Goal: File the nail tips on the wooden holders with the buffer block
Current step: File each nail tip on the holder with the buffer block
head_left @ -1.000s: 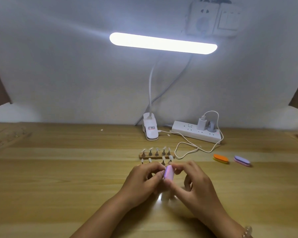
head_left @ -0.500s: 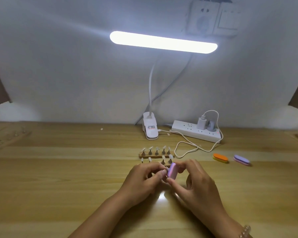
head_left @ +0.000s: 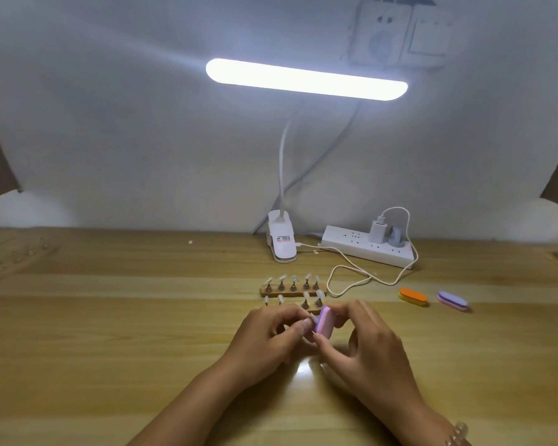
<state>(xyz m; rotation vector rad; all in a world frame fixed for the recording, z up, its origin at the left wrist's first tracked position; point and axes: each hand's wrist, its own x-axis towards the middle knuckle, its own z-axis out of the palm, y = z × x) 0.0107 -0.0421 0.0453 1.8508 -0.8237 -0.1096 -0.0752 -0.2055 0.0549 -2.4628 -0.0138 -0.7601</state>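
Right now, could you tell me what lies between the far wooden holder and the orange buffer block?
A loop of white cable lies there, as the head view shows.

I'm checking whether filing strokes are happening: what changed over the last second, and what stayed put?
The pink-and-purple buffer block slid slightly rightward and tipped its top to the right, gripped throughout by the right hand. The left hand kept its fingertips pinched beside it; what they hold is hidden. The wooden holders and orange oval buffer stayed put.
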